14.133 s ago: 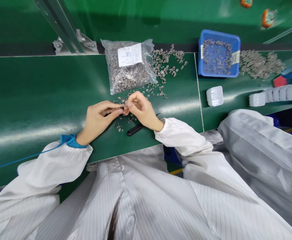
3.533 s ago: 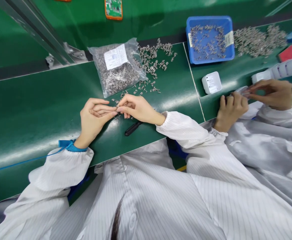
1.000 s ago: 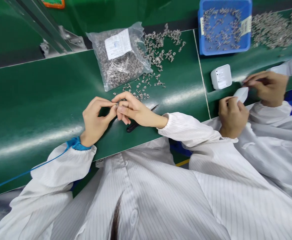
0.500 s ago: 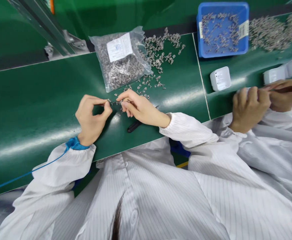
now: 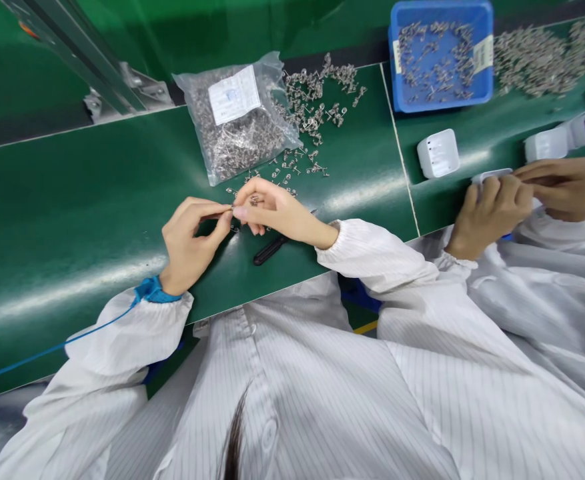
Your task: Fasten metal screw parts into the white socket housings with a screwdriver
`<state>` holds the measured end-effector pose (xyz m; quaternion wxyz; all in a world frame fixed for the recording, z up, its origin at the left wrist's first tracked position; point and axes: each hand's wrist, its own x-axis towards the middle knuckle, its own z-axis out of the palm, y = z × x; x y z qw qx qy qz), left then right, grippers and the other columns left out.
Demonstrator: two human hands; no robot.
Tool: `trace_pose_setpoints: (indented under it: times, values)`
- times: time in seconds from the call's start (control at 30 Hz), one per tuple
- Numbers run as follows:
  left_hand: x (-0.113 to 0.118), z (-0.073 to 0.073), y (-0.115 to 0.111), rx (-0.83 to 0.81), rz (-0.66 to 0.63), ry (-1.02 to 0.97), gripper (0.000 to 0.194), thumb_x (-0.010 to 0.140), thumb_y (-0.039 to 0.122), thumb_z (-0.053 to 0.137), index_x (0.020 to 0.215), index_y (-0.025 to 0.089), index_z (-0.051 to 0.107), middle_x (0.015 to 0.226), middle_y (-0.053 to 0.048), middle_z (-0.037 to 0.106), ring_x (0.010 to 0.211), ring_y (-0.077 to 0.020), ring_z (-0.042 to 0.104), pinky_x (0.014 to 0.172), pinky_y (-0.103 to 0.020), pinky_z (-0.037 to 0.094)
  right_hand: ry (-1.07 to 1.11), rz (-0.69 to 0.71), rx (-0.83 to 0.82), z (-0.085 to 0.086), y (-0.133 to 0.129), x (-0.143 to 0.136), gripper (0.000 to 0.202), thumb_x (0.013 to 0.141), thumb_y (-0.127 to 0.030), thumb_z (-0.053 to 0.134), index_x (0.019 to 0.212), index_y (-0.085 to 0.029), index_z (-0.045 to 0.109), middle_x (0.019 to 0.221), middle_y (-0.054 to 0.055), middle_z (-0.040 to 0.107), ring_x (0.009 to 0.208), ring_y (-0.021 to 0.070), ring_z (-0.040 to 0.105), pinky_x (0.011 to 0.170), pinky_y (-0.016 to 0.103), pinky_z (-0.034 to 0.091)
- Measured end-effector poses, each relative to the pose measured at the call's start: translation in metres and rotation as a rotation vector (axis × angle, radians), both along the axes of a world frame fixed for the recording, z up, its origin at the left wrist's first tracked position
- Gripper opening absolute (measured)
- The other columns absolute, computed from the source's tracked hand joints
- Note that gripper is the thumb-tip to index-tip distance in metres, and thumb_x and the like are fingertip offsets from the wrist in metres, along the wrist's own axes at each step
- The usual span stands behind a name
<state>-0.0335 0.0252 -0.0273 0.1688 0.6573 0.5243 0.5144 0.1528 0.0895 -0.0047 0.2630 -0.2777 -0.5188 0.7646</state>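
Observation:
Above the green bench, my left hand (image 5: 191, 241), with a blue strap on its wrist, is closed in a pinch. The thumb and forefinger of my right hand (image 5: 275, 212) meet those fingertips, pinching too. The small metal part between them is mostly hidden; it looks screw-like. A few similar small metal parts (image 5: 255, 199) show inside the curled fingers of my right hand. Loose metal screws (image 5: 288, 160), some apparently with springs, lie just beyond the hands. Below my right hand rests a black-handled tool (image 5: 268, 251), its shaft partly covered by the hand.
A clear bag (image 5: 242, 143) full of metal parts lies behind my hands, with a loose pile (image 5: 312, 90) beside it. Farther right are a blue bin (image 5: 442, 103), a white cup (image 5: 439, 155) and another pile (image 5: 547, 60). A co-worker's hands (image 5: 495, 213) work at the right.
My left hand has moved right, and its fingertips now meet those of my right hand. The short dark gap with the thin part between them has closed.

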Motion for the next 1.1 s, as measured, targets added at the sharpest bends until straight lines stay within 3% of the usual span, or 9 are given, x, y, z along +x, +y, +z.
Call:
trace_pose_setpoints:
  times: [0.13,0.23,0.47,0.7,0.8,0.93,1.1]
  values:
    - [0.002,-0.005,-0.001,-0.095,-0.016,-0.105,0.021,0.082,0.025,0.080,0.103,0.028,0.076,0.092,0.000,0.072,0.081,-0.0126,0.070,0.072,-0.024,0.060,-0.114,-0.005,0.310,-0.002,-0.004,0.002,0.021,0.095,-0.033,0.065,0.097,-0.017,0.053,0.075,-0.006,0.056,0.060,0.0030,0.052,0.057,0.016,0.042]
    - [0.002,-0.008,0.001,-0.163,-0.008,-0.227,0.025,0.080,0.026,0.083,0.104,0.025,0.075,0.096,-0.001,0.073,0.085,-0.0127,0.072,0.078,-0.025,0.062,-0.175,0.010,0.454,-0.003,-0.002,0.003,0.011,0.101,-0.026,0.056,0.097,-0.017,0.052,0.076,-0.006,0.057,0.060,0.0026,0.051,0.060,0.017,0.041]
    - [0.004,-0.006,0.006,-0.272,-0.035,-0.490,0.031,0.073,0.022,0.089,0.100,0.022,0.074,0.091,-0.001,0.074,0.086,-0.0129,0.074,0.081,-0.023,0.062,-0.176,0.070,0.384,-0.008,0.004,0.004,0.016,0.094,-0.018,0.065,0.101,-0.017,0.051,0.078,-0.007,0.058,0.060,0.0033,0.057,0.061,0.017,0.046]
    - [0.001,-0.009,0.008,-0.332,-0.088,-0.556,0.034,0.071,0.022,0.090,0.100,0.021,0.073,0.090,-0.001,0.075,0.087,-0.0137,0.075,0.083,-0.023,0.062,-0.282,0.030,0.575,-0.011,0.004,0.003,0.017,0.093,-0.022,0.068,0.097,-0.018,0.052,0.081,-0.004,0.058,0.073,0.0073,0.056,0.073,0.021,0.046]
    - [0.000,-0.011,0.010,-0.359,-0.091,-0.588,0.036,0.070,0.025,0.091,0.100,0.022,0.071,0.090,-0.001,0.076,0.089,-0.0146,0.075,0.085,-0.025,0.063,-0.286,0.016,0.624,-0.011,0.004,0.004,0.008,0.098,-0.022,0.060,0.098,-0.017,0.053,0.083,-0.003,0.060,0.070,0.0063,0.055,0.073,0.021,0.046]
    - [-0.001,-0.011,0.012,-0.384,-0.098,-0.591,0.039,0.071,0.028,0.091,0.102,0.023,0.069,0.090,-0.001,0.076,0.089,-0.0162,0.076,0.086,-0.027,0.064,-0.263,0.025,0.518,-0.011,0.004,0.004,0.005,0.102,-0.019,0.051,0.101,-0.016,0.054,0.077,-0.005,0.059,0.059,0.0032,0.054,0.062,0.017,0.044]
    - [-0.002,-0.009,0.013,-0.422,-0.060,-0.653,0.042,0.069,0.027,0.092,0.103,0.022,0.068,0.088,-0.001,0.077,0.081,-0.0152,0.076,0.082,-0.026,0.064,-0.212,-0.026,0.416,-0.013,0.004,0.003,0.005,0.101,-0.020,0.054,0.099,-0.015,0.056,0.072,-0.007,0.061,0.055,0.0020,0.057,0.059,0.015,0.045]
